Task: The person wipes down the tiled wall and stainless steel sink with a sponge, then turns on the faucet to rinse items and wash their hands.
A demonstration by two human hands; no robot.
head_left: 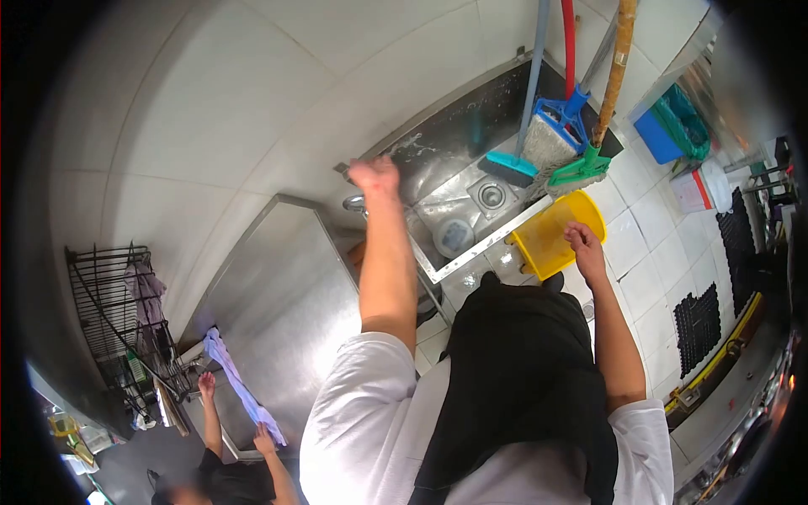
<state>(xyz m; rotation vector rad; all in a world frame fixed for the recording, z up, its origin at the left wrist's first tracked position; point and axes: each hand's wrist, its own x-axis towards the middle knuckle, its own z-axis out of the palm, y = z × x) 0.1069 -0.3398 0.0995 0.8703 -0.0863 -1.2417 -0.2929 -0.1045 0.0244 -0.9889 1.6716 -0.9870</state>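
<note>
My left hand [374,174] is stretched out to the tiled wall, at the left end of the floor-level steel sink [433,268]. Its fingers are foreshortened and blurred, so their grip is unclear. Just below it is a round metal fitting [354,203]. My right hand [584,242] hangs over the rim of a yellow bucket [551,233], fingers loosely bent and nothing visible in them. In the sink are a drain [491,195], a round translucent container [454,236], a blue broom [510,167], a string mop [551,145] and a green-headed brush [581,171].
On the left, a co-worker's hand [265,439] touches a lilac cloth [240,383] on the steel counter [282,290]. A wire rack [105,295] hangs on the wall. A blue bin [658,137], white tub [703,187] and black mats [697,328] are at right.
</note>
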